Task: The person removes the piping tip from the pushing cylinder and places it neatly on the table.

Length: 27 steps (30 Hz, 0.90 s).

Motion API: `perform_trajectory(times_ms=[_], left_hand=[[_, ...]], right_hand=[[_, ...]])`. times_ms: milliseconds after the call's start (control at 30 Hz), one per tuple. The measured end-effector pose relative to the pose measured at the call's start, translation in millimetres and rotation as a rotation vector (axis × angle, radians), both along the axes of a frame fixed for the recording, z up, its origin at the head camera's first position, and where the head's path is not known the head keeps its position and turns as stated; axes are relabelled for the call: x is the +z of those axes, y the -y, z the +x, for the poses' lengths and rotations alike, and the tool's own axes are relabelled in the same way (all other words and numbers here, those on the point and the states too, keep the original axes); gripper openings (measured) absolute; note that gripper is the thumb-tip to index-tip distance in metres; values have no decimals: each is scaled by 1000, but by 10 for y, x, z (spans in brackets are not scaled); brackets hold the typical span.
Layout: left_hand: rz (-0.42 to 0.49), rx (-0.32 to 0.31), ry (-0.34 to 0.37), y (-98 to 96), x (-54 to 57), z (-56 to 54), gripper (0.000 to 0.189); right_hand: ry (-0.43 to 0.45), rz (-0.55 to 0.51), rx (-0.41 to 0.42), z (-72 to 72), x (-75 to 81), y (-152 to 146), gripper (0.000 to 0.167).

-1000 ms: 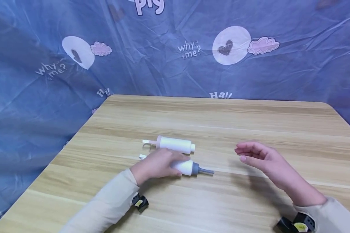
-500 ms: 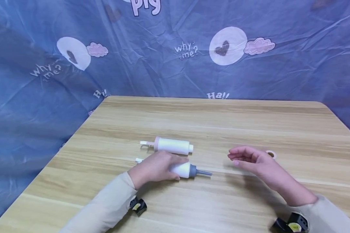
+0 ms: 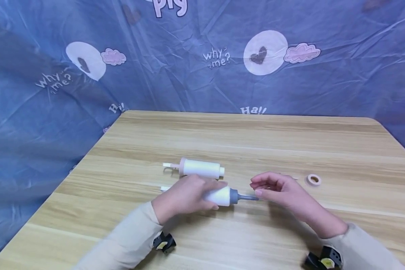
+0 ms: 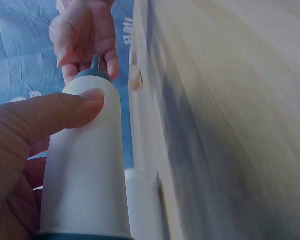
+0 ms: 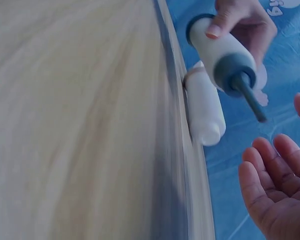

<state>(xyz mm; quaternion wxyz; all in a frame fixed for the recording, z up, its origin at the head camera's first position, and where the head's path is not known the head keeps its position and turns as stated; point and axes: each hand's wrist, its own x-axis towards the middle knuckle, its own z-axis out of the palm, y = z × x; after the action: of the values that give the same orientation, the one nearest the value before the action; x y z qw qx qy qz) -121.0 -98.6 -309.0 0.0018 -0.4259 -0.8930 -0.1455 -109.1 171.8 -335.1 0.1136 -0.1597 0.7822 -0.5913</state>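
My left hand (image 3: pixel 189 193) grips a white bottle-like cylinder (image 3: pixel 219 197) with a grey collar and a thin grey rod (image 3: pixel 248 197) pointing right. In the left wrist view the thumb lies over the white body (image 4: pixel 85 160), with fingers behind it. The right wrist view has this cylinder raised off the tabletop. My right hand (image 3: pixel 283 189) hovers with loosely bent fingers at the rod's tip, holding nothing; its palm (image 5: pixel 284 205) faces the rod (image 5: pixel 249 95). Behind the left hand lies a second white cylinder (image 3: pixel 202 169) with a pink collar and white-tipped stem.
On the wooden table (image 3: pixel 243 138), a small white ring (image 3: pixel 313 180) like a tape roll lies beyond the right hand. A thin small item (image 3: pixel 295 178) shows partly behind that hand. A blue printed cloth (image 3: pixel 175 75) hangs behind the table.
My right hand has moved left to the rod's tip, uncovering the white ring. The left hand has shifted slightly right with the grey-collared cylinder.
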Motion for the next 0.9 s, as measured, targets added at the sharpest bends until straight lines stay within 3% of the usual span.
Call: perform_trajectory(times_ms=[200,467,900], left_hand=[[29,-13,-26,-72,31,22,53],[71,-18,-80,-136,21,33,54],[52,-20,-120,-217,43,76,55]], right_hand=[[-9,-18,19,25,-2,87,41],[-52,-54,137,60,-32,160,45],[-21,-13,67,86,-56,203,41]])
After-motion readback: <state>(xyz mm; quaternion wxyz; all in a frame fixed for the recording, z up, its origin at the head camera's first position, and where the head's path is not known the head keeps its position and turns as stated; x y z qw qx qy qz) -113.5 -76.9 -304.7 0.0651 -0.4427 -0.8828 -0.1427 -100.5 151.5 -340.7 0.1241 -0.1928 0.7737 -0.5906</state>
